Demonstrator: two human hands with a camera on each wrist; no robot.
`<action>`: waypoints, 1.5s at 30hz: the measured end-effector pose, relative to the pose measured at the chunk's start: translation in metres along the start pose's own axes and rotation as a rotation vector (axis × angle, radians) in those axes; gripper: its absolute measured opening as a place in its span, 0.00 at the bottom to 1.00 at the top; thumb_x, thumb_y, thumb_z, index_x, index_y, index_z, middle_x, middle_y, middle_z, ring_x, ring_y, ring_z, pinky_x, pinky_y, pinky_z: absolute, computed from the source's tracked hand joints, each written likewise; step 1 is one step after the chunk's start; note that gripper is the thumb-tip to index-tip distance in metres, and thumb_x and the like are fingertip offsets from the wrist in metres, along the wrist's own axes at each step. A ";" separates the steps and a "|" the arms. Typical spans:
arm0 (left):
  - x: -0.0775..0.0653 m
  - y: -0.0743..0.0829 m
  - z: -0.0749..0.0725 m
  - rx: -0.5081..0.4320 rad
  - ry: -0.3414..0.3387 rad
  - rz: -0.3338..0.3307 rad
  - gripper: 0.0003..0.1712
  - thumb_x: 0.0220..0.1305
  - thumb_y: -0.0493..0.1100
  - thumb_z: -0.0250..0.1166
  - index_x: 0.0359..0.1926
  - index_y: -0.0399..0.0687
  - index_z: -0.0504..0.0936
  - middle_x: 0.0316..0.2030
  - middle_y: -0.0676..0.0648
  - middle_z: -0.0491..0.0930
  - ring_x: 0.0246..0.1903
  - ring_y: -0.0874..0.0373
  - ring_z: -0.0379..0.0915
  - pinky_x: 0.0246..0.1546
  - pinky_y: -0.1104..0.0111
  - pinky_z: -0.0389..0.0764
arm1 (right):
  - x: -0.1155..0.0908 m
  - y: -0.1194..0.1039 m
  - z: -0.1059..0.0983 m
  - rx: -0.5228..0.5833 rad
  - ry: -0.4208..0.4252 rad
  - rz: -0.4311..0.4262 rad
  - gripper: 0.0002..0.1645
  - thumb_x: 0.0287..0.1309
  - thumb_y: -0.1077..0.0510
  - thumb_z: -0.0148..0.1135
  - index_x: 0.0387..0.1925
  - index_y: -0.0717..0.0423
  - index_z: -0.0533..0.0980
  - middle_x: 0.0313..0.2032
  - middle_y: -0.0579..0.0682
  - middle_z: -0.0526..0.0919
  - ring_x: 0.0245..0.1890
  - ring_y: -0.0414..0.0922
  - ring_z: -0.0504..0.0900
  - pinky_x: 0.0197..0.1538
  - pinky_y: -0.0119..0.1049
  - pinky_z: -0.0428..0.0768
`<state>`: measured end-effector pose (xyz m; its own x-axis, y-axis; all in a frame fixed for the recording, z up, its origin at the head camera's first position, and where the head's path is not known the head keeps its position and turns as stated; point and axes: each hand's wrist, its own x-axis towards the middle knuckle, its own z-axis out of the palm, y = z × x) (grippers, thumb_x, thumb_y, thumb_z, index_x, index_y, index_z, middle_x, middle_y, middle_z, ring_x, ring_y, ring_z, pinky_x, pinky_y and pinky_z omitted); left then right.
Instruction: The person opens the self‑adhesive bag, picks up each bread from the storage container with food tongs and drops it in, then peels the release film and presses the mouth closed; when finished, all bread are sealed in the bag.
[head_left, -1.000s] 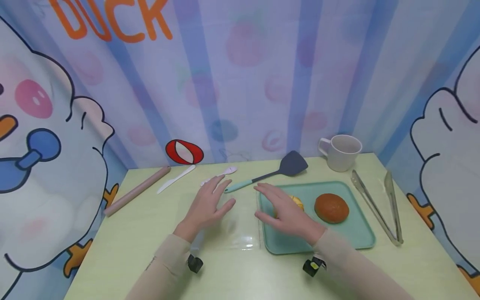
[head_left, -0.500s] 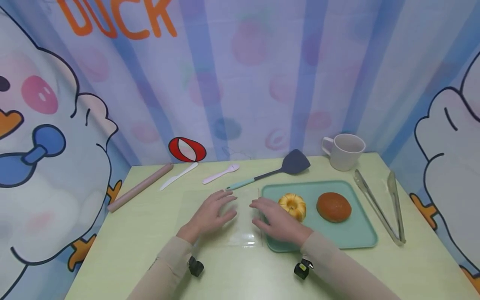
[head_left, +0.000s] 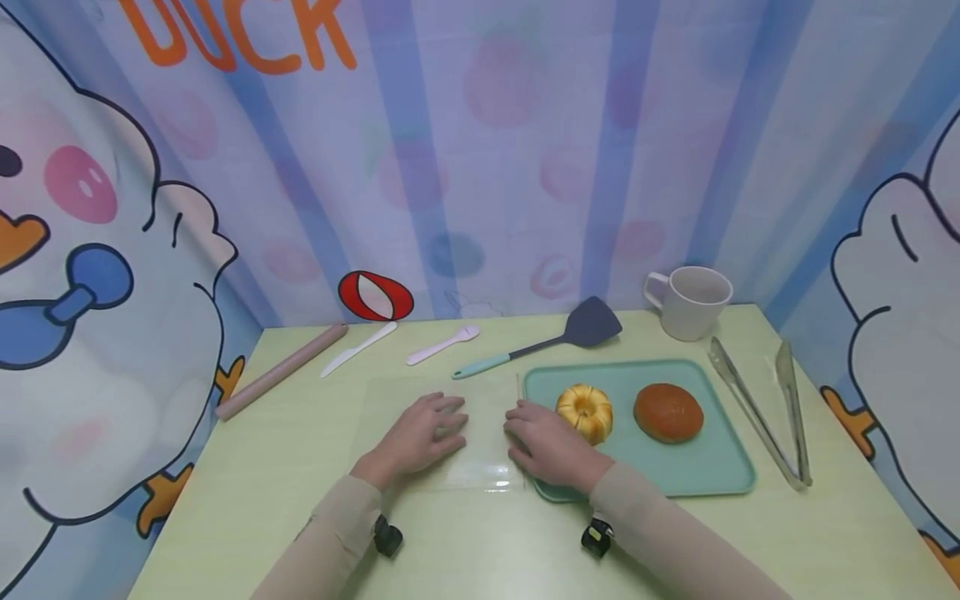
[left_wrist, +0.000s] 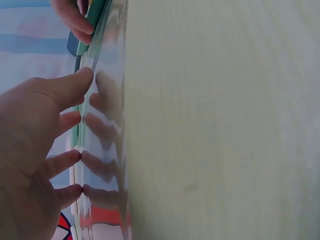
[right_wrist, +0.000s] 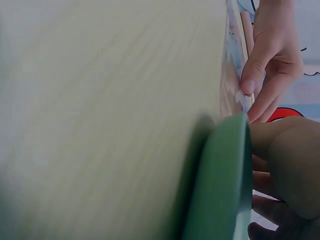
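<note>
The right grip (head_left: 551, 443) hides the light-green rectangular tray (head_left: 663, 467) partly at nine o'clock; the head view's top edge crops orange capital lettering (head_left: 276, 64) between ten and eleven o'clock

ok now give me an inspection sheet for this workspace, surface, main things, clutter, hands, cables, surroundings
surface: pale table, light glare on it
main things: clear sheet lying flat, green tray to its right
clutter: ring-shaped bun and brown bun on the tray; rolling pin, knife, spoon, spatula, mug, tongs around
hands: left hand touching the sheet; right hand at the tray's left side, contact unclear
cables: nothing seen
surroundings: cloth backdrop with cartoon prints
</note>
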<state>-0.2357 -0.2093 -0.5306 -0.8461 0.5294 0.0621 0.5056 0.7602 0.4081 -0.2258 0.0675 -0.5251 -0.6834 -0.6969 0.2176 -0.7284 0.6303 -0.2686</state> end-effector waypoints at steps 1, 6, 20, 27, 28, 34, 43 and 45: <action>0.000 -0.001 0.000 0.007 -0.007 0.004 0.23 0.72 0.50 0.70 0.63 0.47 0.85 0.72 0.44 0.74 0.75 0.35 0.61 0.76 0.44 0.62 | 0.000 0.000 0.001 -0.008 -0.008 0.000 0.19 0.66 0.55 0.70 0.53 0.63 0.83 0.60 0.61 0.84 0.68 0.63 0.76 0.71 0.56 0.73; -0.001 -0.004 -0.001 0.023 -0.009 0.040 0.23 0.71 0.49 0.71 0.62 0.46 0.86 0.71 0.43 0.75 0.74 0.34 0.63 0.75 0.43 0.64 | 0.002 -0.002 0.003 -0.036 -0.016 0.014 0.17 0.66 0.54 0.71 0.50 0.62 0.84 0.59 0.61 0.84 0.67 0.64 0.77 0.70 0.57 0.74; -0.003 -0.010 0.008 -0.010 0.108 0.030 0.15 0.69 0.51 0.73 0.52 0.54 0.92 0.65 0.47 0.81 0.69 0.38 0.69 0.70 0.35 0.64 | 0.002 -0.004 0.001 -0.008 0.013 -0.007 0.11 0.62 0.58 0.72 0.43 0.61 0.84 0.56 0.62 0.86 0.65 0.64 0.79 0.70 0.55 0.75; 0.000 -0.004 0.010 -0.004 0.136 -0.021 0.17 0.68 0.53 0.73 0.54 0.56 0.91 0.63 0.47 0.81 0.67 0.42 0.69 0.69 0.34 0.63 | 0.002 -0.003 -0.001 0.000 -0.003 -0.001 0.12 0.63 0.58 0.72 0.45 0.61 0.85 0.56 0.62 0.85 0.65 0.65 0.79 0.70 0.56 0.75; 0.000 -0.003 0.010 -0.008 0.138 -0.025 0.16 0.68 0.52 0.74 0.53 0.56 0.92 0.63 0.47 0.81 0.67 0.41 0.69 0.69 0.35 0.64 | 0.002 -0.003 -0.001 0.002 -0.005 -0.001 0.12 0.63 0.58 0.72 0.45 0.60 0.85 0.57 0.62 0.85 0.66 0.65 0.78 0.70 0.55 0.74; 0.000 -0.003 0.011 -0.037 0.153 -0.025 0.12 0.66 0.48 0.75 0.49 0.56 0.93 0.60 0.47 0.84 0.65 0.43 0.72 0.68 0.40 0.67 | 0.002 -0.003 0.001 0.000 -0.012 -0.011 0.11 0.63 0.59 0.71 0.44 0.61 0.84 0.57 0.62 0.85 0.66 0.65 0.78 0.70 0.56 0.74; 0.000 -0.006 0.012 -0.158 0.271 0.062 0.09 0.65 0.40 0.76 0.46 0.47 0.94 0.56 0.43 0.86 0.60 0.42 0.77 0.65 0.42 0.71 | 0.003 -0.004 -0.001 0.010 -0.014 -0.015 0.13 0.62 0.60 0.70 0.46 0.63 0.84 0.57 0.63 0.85 0.66 0.66 0.78 0.71 0.56 0.73; 0.001 -0.006 0.010 -0.186 0.302 0.087 0.10 0.65 0.39 0.75 0.47 0.45 0.93 0.55 0.41 0.87 0.59 0.42 0.79 0.64 0.43 0.73 | 0.003 -0.004 -0.002 0.018 -0.011 -0.016 0.13 0.62 0.60 0.71 0.46 0.63 0.84 0.57 0.64 0.85 0.66 0.66 0.78 0.71 0.56 0.73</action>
<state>-0.2376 -0.2100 -0.5426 -0.8271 0.4331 0.3583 0.5619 0.6207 0.5468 -0.2253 0.0638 -0.5216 -0.6711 -0.7106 0.2112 -0.7379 0.6130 -0.2823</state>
